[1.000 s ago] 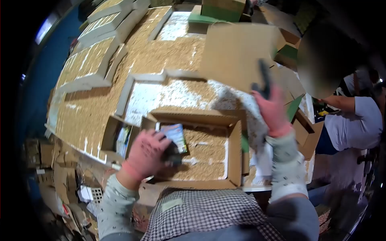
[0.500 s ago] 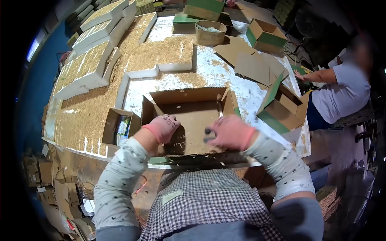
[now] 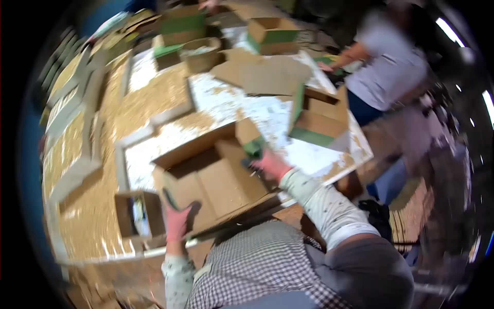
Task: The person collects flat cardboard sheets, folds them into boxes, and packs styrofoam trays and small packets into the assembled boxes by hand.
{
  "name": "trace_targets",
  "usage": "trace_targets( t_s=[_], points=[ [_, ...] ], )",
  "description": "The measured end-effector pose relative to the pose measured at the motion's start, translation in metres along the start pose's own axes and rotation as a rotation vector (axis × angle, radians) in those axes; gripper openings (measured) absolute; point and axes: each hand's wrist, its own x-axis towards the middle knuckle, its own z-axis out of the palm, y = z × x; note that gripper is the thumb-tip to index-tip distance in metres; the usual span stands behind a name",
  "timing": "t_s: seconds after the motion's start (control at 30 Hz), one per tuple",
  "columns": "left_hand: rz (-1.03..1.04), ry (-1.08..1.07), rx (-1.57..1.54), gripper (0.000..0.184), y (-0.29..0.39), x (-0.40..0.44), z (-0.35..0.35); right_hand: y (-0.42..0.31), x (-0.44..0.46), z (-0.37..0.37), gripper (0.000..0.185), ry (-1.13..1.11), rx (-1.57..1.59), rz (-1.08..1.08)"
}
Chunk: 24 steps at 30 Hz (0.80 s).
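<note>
An open cardboard box sits at an angle near the table's front edge, its inside showing bare brown cardboard. My left hand, in a pink glove with dark fingertips, grips the box's left wall near the front corner. At the right wall, my right hand, gloved the same way, has its fingers curled over the edge; some fingertips are blurred. Left of the box stands a smaller carton with colourful packets inside.
White trays of tan granular material fill the table's left side. An open green-and-brown box stands right, flat cardboard sheets behind. A round tub and more boxes are at the back. A person is at the right.
The flat sheet my right hand held is gone from it. Both hands have moved from inside the box to its side walls. The box now sits turned, and the camera view has swung right.
</note>
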Motion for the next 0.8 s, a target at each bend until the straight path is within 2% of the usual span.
trace_targets(
  t_s=[0.03,0.07,0.13,0.17,0.2,0.23,0.27,0.3,0.33,0.37,0.43,0.47,0.5,0.53,0.57,0.6,0.63,0.67,0.77,0.8],
  points=[
    [-0.08,-0.042,-0.111,0.084,0.009,-0.003,-0.006,0.008,-0.012,0.017,0.081,0.027,-0.298,0.142],
    [-0.062,-0.09,-0.102,0.071,0.007,0.0,-0.013,0.024,-0.019,0.043,0.091,0.013,0.012,0.151],
    [-0.043,-0.162,-0.076,0.051,0.006,0.006,-0.02,0.024,-0.046,0.05,0.108,-0.082,0.353,0.054],
    [-0.042,-0.194,-0.054,0.043,0.014,0.011,-0.018,0.0,-0.068,0.036,0.113,-0.162,0.384,-0.034],
    [-0.204,-0.255,0.012,0.044,0.062,0.002,-0.002,-0.003,-0.085,0.023,0.111,-0.151,0.39,0.051],
    [-0.141,-0.203,0.124,0.046,0.018,0.016,-0.007,-0.001,-0.101,0.009,0.109,-0.145,0.4,0.138],
    [-0.063,-0.261,0.176,0.044,0.036,0.017,0.016,0.005,-0.114,-0.003,0.101,-0.014,0.45,0.124],
    [0.017,-0.314,0.224,0.042,0.058,0.023,0.044,0.022,-0.127,-0.012,0.088,0.068,0.92,0.174],
    [0.054,-0.389,0.143,0.039,0.084,0.039,0.073,0.028,-0.142,-0.033,0.075,0.118,1.028,0.285],
    [0.084,-0.468,0.057,0.039,0.109,0.055,0.102,0.077,-0.154,-0.04,0.064,0.144,1.285,0.298],
    [0.176,-0.661,-0.032,0.042,0.164,0.087,0.166,0.131,-0.174,-0.064,0.062,0.294,1.477,0.368],
    [0.117,-0.757,-0.203,0.043,0.176,0.109,0.206,0.153,-0.18,-0.077,0.06,0.379,1.524,0.383],
    [0.235,-0.764,-0.244,0.045,0.189,0.153,0.292,0.175,-0.181,-0.095,0.059,0.457,1.565,0.385],
    [0.228,-0.774,-0.218,0.05,0.181,0.188,0.338,0.192,-0.179,-0.103,0.058,0.534,1.594,0.381],
    [0.326,-0.7,-0.198,0.054,0.176,0.218,0.385,0.207,-0.174,-0.115,0.057,0.6,1.614,0.363],
    [0.355,-0.642,-0.052,0.059,0.182,0.236,0.419,0.221,-0.166,-0.126,0.055,0.661,1.619,0.342],
    [0.461,-0.611,0.008,0.07,0.184,0.264,0.454,0.234,-0.157,-0.137,0.054,0.714,1.62,0.313],
    [0.328,-0.639,-0.076,0.078,0.175,0.282,0.481,0.248,-0.145,-0.149,0.053,0.761,1.616,0.285],
    [0.06,-0.692,-0.352,0.08,0.161,0.304,0.512,0.274,-0.099,-0.193,0.049,0.878,1.569,0.142],
    [0.208,-0.659,-0.195,0.075,0.13,0.326,0.522,0.279,-0.081,-0.207,0.048,0.906,1.549,0.09]
  ],
)
